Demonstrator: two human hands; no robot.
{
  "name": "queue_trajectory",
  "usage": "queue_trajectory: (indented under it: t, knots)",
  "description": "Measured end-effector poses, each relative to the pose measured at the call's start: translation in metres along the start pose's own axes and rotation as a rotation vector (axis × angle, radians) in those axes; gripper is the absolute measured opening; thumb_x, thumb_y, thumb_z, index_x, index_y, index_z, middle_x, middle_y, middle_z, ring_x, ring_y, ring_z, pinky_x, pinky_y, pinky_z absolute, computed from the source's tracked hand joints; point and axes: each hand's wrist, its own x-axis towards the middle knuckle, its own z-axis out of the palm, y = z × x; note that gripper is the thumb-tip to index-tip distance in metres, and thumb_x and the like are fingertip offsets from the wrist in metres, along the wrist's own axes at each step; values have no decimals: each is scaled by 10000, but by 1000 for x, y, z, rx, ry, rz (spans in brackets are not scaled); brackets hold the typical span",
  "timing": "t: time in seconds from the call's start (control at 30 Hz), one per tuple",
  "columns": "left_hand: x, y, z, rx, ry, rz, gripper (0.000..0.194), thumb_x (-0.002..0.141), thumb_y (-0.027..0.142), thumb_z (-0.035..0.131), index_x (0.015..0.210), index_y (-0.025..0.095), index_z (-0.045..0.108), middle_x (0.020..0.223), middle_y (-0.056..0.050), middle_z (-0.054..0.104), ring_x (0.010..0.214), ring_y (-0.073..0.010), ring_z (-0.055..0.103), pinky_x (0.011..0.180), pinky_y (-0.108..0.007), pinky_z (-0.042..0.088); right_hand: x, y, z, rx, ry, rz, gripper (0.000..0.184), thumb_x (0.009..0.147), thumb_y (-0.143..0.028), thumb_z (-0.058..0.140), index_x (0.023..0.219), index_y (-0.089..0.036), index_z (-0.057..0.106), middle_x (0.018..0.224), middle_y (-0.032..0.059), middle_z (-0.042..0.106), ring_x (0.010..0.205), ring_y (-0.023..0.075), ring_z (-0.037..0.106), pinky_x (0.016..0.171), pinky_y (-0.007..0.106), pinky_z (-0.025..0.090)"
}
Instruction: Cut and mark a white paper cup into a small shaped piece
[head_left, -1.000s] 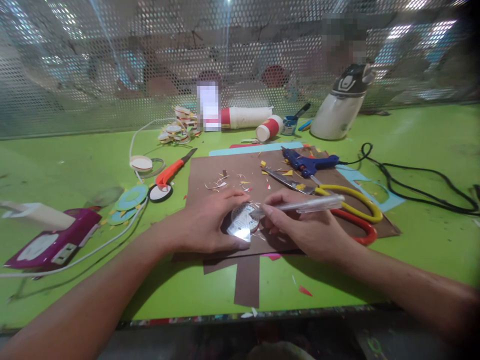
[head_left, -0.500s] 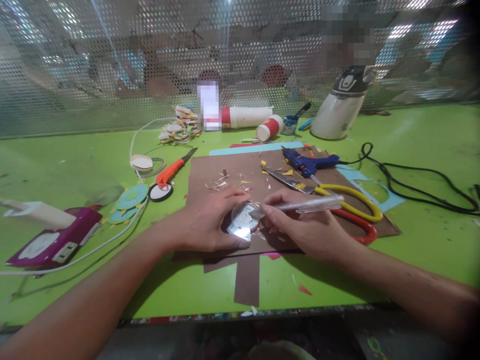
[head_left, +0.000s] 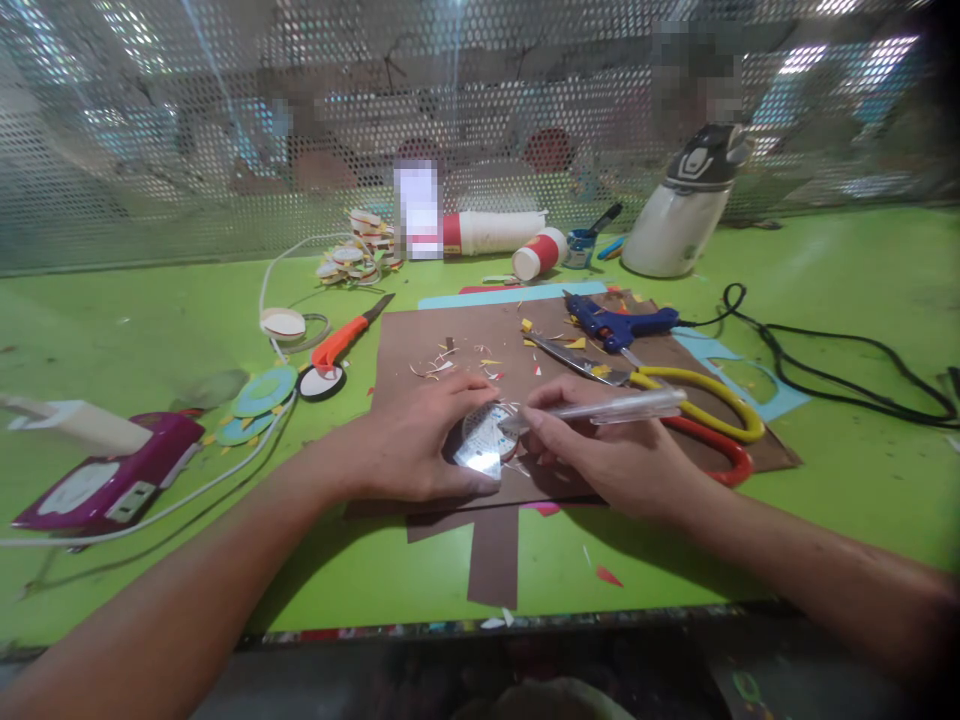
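Observation:
My left hand (head_left: pixel 416 440) presses down on a small round disc (head_left: pixel 484 440) with a shiny, printed face, fingers curled round its edge. The disc lies on a brown paper sheet (head_left: pixel 465 350) on the green table. My right hand (head_left: pixel 600 455) is closed on a clear pen (head_left: pixel 607 408), with its tip touching the disc's right rim. Both hands sit close together at the sheet's front edge.
Yellow and red handled scissors (head_left: pixel 697 420) and a blue glue gun (head_left: pixel 619 325) lie just behind my right hand. An orange knife (head_left: pixel 349 335), paper circles (head_left: pixel 262 395), a purple power strip (head_left: pixel 112 475), cups (head_left: pixel 536 255), an iron (head_left: pixel 682 215) and a black cable (head_left: pixel 825 370) surround the sheet.

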Motion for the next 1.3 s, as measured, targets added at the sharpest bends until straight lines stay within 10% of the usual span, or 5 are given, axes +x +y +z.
queue_trajectory:
  t: [1.3]
  knots:
    - [0, -1, 2, -3, 10, -14, 639, 756, 485, 684, 1310, 217, 514, 1390, -103, 495, 1215, -297, 522, 1019, -439, 434, -4, -4, -3, -138, -4, -64, 141, 900, -330, 571, 813, -225, 607, 621, -21, 613, 511, 112, 522, 447, 229, 429]
